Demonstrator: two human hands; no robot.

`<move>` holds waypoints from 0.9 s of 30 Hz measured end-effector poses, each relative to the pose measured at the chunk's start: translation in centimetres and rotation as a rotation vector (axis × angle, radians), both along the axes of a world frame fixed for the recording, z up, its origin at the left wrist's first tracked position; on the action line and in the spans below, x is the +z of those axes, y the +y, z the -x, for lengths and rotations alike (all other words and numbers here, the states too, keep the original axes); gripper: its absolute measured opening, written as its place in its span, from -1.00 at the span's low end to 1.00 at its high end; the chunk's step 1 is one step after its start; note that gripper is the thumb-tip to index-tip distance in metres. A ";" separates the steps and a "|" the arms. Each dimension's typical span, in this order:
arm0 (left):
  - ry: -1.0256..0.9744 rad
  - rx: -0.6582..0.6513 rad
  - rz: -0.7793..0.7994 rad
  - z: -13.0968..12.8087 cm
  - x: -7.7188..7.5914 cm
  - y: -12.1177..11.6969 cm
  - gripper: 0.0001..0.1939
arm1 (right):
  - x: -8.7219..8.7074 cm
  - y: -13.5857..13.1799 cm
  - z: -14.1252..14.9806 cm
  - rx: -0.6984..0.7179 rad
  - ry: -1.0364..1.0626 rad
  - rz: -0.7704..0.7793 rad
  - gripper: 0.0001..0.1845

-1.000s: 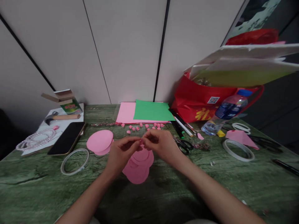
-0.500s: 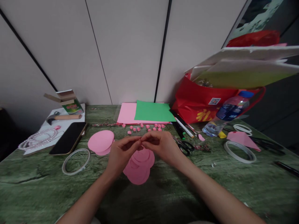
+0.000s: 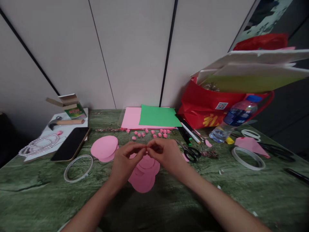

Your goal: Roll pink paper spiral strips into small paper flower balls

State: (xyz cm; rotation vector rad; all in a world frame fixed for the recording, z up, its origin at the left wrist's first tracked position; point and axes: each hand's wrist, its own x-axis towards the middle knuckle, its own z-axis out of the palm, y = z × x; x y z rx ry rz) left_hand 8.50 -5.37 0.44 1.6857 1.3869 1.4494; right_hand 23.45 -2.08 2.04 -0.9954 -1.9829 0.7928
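Observation:
A pink paper spiral [image 3: 143, 180] with wavy, petal-like edges hangs below my fingertips, its upper end running up between them. Thumb and fingers of my left hand [image 3: 125, 159] are pinched on that end. From the other side my right hand [image 3: 166, 154] pinches it too, and the fingertips of both hands meet. The bit of paper right at the fingertips is mostly hidden. Just beyond my hands lie several small rolled pink paper roses [image 3: 154, 132]. A stack of round pink paper pieces [image 3: 104, 148] is left of my left hand, and black-handled scissors [image 3: 190, 153] are right of my right hand.
Green and pink paper sheets [image 3: 159, 116] lie at the back. Left are a phone [image 3: 71, 143], a tape roll [image 3: 78, 168], pearl strings [image 3: 40, 144] and a hammer [image 3: 67, 122]. Right stand a red bag [image 3: 193, 106] and a water bottle [image 3: 234, 119], near another tape roll [image 3: 248, 162].
Both hands have dipped slightly, still pinching together, and the right wrist has turned a little. A pink scrap beside the scissors has come into view. The other items lie as before.

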 end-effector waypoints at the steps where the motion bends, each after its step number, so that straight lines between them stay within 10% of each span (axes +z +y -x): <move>1: 0.010 0.004 -0.008 0.0 0.0 0.0 -0.90 | 0.0 0.0 0.0 0.001 -0.020 -0.043 -0.89; 13: 0.273 0.053 -0.185 -0.2 0.1 -0.1 -0.92 | -0.1 0.0 0.1 -0.043 -0.082 -0.217 -0.85; 27: 0.182 0.086 -0.196 -0.3 -0.7 0.1 -0.78 | -2.0 0.3 2.0 -0.024 0.679 0.572 -0.91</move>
